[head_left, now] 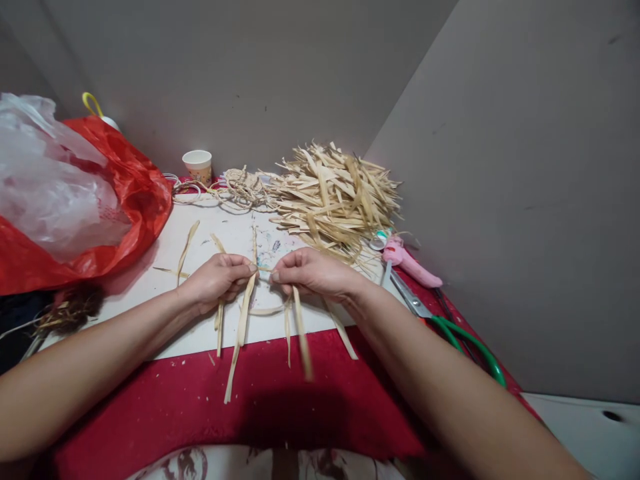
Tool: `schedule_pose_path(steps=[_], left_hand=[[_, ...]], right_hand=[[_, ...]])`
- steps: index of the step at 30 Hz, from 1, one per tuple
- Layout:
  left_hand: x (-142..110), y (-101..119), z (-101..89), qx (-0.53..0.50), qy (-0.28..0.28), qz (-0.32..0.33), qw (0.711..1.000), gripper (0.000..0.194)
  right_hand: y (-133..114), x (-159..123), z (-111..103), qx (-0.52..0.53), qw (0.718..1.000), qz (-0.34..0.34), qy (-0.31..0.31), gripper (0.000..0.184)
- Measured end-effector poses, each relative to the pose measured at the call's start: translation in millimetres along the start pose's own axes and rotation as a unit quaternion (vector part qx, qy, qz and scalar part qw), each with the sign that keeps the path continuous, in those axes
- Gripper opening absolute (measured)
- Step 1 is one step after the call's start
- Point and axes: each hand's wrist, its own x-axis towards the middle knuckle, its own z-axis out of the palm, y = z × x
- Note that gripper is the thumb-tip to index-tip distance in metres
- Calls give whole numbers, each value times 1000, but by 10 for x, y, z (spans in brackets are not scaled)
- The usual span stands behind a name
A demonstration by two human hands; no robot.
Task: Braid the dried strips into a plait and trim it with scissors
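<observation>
Pinching dried-leaf strips [244, 312] between thumb and fingers of left hand [223, 276] and right hand [316, 271]; apparently twisting or braiding; next, presumably maintain even tension.

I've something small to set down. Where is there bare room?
The widest patch is the red cloth between the left forearm and the dangling strips, bar tiny scraps. A smaller one is the white board between cord coils and loose strips. Crowded: around the strip pile and the scissors.
</observation>
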Motion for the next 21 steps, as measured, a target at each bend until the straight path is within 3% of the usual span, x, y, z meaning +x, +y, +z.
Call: schedule_pose_path(steps=[6,8,10,12,14,16,18,21], left_hand=[[0,14,-5,-3,-2,-10,1000,22],[9,1,-19,-2,-2,-10,1000,22],[20,-17,-34,0,-6,-6,1000,22],[30,-33,-44,3,-12,4,1000,23],[36,-41,-48,8,-13,11,1000,24],[40,-46,-50,12,-12,9,1000,26],[43,-52,-56,14,-15,10,1000,28],[49,-69,-75,19,-17,19,999,27]], right_hand=[[-31,-459,-245,-133,991,23,-18,21],[-28,-607,-377,-182,982,43,4,20],[-39,-709,-523,-218,971,43,84,27],[-67,-736,-651,-228,949,14,217,29],[-97,-668,-722,-216,913,-35,345,23],[-112,-511,-726,-219,880,-83,414,18],[-106,-300,-675,-294,857,-92,413,14],[-74,14,-569,-447,799,-7,402,18]])
